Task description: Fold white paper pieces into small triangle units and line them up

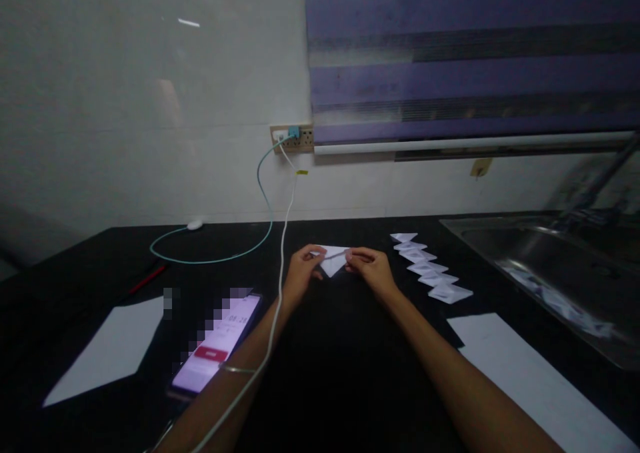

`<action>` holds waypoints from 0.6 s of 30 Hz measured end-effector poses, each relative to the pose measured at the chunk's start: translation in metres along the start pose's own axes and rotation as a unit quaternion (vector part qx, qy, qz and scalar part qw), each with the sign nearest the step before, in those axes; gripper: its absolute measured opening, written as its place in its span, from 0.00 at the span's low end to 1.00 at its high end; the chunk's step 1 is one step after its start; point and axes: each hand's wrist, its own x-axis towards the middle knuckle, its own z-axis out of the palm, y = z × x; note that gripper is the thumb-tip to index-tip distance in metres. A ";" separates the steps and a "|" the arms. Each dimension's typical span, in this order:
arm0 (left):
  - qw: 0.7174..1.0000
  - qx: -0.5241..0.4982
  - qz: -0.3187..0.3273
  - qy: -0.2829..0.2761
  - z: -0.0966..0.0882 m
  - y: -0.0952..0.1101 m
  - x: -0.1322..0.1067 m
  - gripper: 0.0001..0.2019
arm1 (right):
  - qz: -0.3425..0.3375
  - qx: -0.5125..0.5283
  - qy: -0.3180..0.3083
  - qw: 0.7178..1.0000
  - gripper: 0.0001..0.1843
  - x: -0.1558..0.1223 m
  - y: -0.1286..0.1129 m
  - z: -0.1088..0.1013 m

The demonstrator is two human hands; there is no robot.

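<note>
Between my two hands is a small folded piece of white paper [332,261], shaped like a triangle with its point toward me. My left hand [301,271] pinches its left corner between thumb and fingers. The right corner is gripped by my right hand [369,266], thumb below and fingers on top. A crease or flap edge runs across the paper near its upper side. Off to the right, a slanting row of several folded white paper pieces [424,267] lies on the black countertop [340,373].
White sheets lie at left [113,346] and right [530,373]. A lit phone [220,343] sits beside my left forearm, which a white cable [283,253] crosses. A teal cable [215,262] loops behind. The metal sink [545,240] is at right, below a purple blind [450,86].
</note>
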 end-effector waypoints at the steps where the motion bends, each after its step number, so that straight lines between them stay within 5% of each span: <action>1: 1.000 0.000 -0.004 0.002 0.000 0.000 0.000 0.13 | 0.007 -0.002 -0.013 1.000 0.17 -0.002 -0.002 0.001; 5: 1.000 0.003 0.001 -0.023 0.001 0.003 -0.002 0.11 | 0.004 -0.035 -0.048 0.998 0.17 -0.005 -0.007 0.001; 9: 0.998 -0.002 -0.001 -0.064 0.000 0.000 0.000 0.11 | 0.014 -0.040 -0.019 0.999 0.14 -0.001 -0.005 0.000; 18: 1.000 0.002 0.001 -0.010 0.003 0.014 -0.007 0.08 | 0.044 0.012 -0.014 0.999 0.11 0.000 -0.008 0.000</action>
